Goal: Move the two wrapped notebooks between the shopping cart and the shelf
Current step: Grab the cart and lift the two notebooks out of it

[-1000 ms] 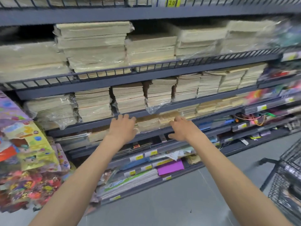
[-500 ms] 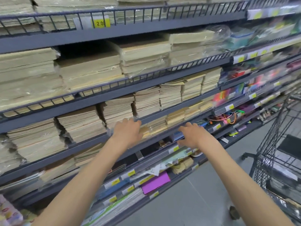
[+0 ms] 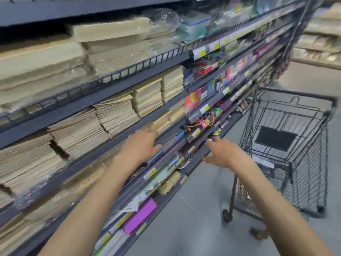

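My left hand (image 3: 141,145) is stretched out in front of the dark metal shelf (image 3: 114,93), fingers apart, holding nothing. My right hand (image 3: 224,154) reaches out to the right of it, also spread and empty, between the shelf and the black wire shopping cart (image 3: 287,154). Stacks of plastic-wrapped tan notebooks (image 3: 114,115) fill the shelf levels on the left. Inside the cart I see only a dark flat panel; no notebook shows there. The picture is blurred by motion.
Coloured stationery and yellow price tags (image 3: 200,52) crowd the right half of the shelf. A purple pack (image 3: 140,216) lies on the lowest level. Grey floor (image 3: 193,228) runs between shelf and cart. More tan stacks (image 3: 321,43) sit on a far shelf at top right.
The view has swung to the right, so the cart has come fully into sight. Both hands have moved right along the shelf front and stay empty.
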A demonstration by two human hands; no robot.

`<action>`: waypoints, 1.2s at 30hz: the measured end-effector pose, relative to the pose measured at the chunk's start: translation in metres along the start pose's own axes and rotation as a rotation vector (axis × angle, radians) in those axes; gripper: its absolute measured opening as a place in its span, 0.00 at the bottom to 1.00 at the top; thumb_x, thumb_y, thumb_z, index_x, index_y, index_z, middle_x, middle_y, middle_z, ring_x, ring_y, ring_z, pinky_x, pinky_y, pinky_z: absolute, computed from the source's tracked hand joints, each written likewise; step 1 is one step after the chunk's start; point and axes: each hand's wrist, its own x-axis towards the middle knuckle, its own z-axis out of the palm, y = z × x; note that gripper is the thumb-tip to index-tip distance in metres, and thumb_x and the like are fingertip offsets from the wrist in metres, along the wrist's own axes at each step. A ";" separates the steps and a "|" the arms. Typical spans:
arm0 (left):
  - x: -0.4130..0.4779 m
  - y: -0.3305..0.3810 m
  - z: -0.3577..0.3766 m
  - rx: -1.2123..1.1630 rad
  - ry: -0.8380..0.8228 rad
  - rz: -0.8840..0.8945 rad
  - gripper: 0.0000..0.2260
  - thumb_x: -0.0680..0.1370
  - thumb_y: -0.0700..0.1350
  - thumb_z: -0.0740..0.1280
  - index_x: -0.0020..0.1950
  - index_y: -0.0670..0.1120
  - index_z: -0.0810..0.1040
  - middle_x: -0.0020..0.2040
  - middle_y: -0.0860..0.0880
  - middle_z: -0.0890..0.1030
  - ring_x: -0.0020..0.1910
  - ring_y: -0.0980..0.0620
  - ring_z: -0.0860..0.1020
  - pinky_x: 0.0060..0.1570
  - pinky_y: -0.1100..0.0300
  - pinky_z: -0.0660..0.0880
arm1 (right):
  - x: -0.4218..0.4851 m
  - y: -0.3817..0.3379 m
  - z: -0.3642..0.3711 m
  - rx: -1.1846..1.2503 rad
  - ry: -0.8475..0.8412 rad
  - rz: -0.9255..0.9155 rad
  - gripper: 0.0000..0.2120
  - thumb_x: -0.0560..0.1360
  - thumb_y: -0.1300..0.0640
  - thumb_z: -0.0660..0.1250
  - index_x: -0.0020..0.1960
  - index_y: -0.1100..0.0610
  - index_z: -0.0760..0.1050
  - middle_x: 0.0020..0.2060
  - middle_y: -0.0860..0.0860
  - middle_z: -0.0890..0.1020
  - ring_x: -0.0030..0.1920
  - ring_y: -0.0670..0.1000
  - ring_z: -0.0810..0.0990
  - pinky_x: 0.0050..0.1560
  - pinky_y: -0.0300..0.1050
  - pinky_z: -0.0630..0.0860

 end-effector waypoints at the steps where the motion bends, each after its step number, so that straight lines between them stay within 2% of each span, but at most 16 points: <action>1: 0.013 0.008 0.002 -0.014 0.007 0.033 0.20 0.81 0.57 0.61 0.69 0.47 0.71 0.64 0.43 0.75 0.62 0.41 0.74 0.54 0.48 0.76 | 0.003 0.013 0.004 0.015 -0.017 0.028 0.30 0.79 0.40 0.62 0.76 0.52 0.62 0.71 0.57 0.67 0.71 0.61 0.66 0.67 0.59 0.69; 7: 0.092 0.054 0.016 0.017 -0.027 0.224 0.21 0.82 0.57 0.61 0.70 0.48 0.70 0.61 0.45 0.77 0.61 0.44 0.75 0.51 0.51 0.73 | 0.025 0.075 0.024 0.126 -0.071 0.193 0.30 0.77 0.39 0.65 0.75 0.50 0.66 0.71 0.56 0.70 0.69 0.60 0.71 0.66 0.56 0.72; 11: 0.149 0.080 0.025 0.028 -0.066 0.329 0.21 0.82 0.56 0.61 0.70 0.47 0.70 0.64 0.44 0.76 0.63 0.41 0.74 0.55 0.48 0.74 | 0.045 0.106 0.032 0.200 -0.102 0.298 0.29 0.77 0.41 0.66 0.73 0.52 0.66 0.70 0.55 0.72 0.67 0.59 0.73 0.64 0.55 0.74; 13: 0.180 0.093 0.028 0.034 -0.079 0.390 0.20 0.82 0.56 0.60 0.69 0.46 0.70 0.64 0.44 0.75 0.64 0.41 0.74 0.54 0.49 0.72 | 0.057 0.123 0.039 0.240 -0.113 0.363 0.29 0.77 0.41 0.67 0.73 0.52 0.67 0.70 0.55 0.73 0.67 0.58 0.75 0.65 0.57 0.74; 18: 0.262 0.135 0.038 0.062 -0.110 0.530 0.18 0.81 0.54 0.62 0.67 0.44 0.72 0.63 0.43 0.77 0.63 0.41 0.75 0.55 0.48 0.73 | 0.077 0.156 0.049 0.384 -0.113 0.530 0.32 0.75 0.41 0.69 0.75 0.49 0.65 0.73 0.54 0.72 0.70 0.58 0.73 0.71 0.58 0.70; 23: 0.319 0.200 0.059 0.082 -0.199 0.726 0.20 0.80 0.54 0.63 0.69 0.47 0.72 0.65 0.44 0.78 0.65 0.41 0.75 0.58 0.48 0.74 | 0.077 0.187 0.071 0.521 -0.128 0.708 0.33 0.76 0.42 0.68 0.77 0.50 0.62 0.74 0.57 0.69 0.71 0.59 0.71 0.72 0.59 0.68; 27: 0.359 0.258 0.080 0.148 -0.262 0.847 0.19 0.80 0.55 0.62 0.69 0.48 0.72 0.65 0.44 0.78 0.65 0.41 0.75 0.59 0.49 0.74 | 0.075 0.218 0.096 0.613 -0.166 0.801 0.33 0.79 0.44 0.66 0.78 0.56 0.60 0.78 0.57 0.62 0.74 0.58 0.68 0.72 0.52 0.66; 29: 0.377 0.290 0.088 0.171 -0.292 0.890 0.19 0.80 0.55 0.62 0.70 0.50 0.72 0.65 0.44 0.78 0.65 0.41 0.75 0.59 0.49 0.75 | 0.074 0.237 0.111 0.658 -0.195 0.859 0.31 0.80 0.46 0.65 0.77 0.57 0.61 0.74 0.58 0.69 0.71 0.59 0.71 0.69 0.51 0.69; 32: 0.405 0.341 0.102 0.185 -0.302 0.982 0.17 0.80 0.56 0.62 0.65 0.49 0.74 0.62 0.44 0.80 0.62 0.41 0.77 0.56 0.48 0.76 | 0.077 0.268 0.130 0.693 -0.218 0.939 0.28 0.79 0.44 0.65 0.75 0.53 0.66 0.69 0.56 0.74 0.67 0.58 0.74 0.64 0.52 0.72; 36: 0.436 0.401 0.120 0.237 -0.318 1.032 0.14 0.80 0.54 0.61 0.61 0.47 0.74 0.59 0.44 0.80 0.58 0.41 0.77 0.45 0.52 0.72 | 0.086 0.314 0.150 0.761 -0.224 0.988 0.29 0.77 0.43 0.68 0.74 0.53 0.68 0.72 0.54 0.72 0.68 0.57 0.74 0.66 0.56 0.73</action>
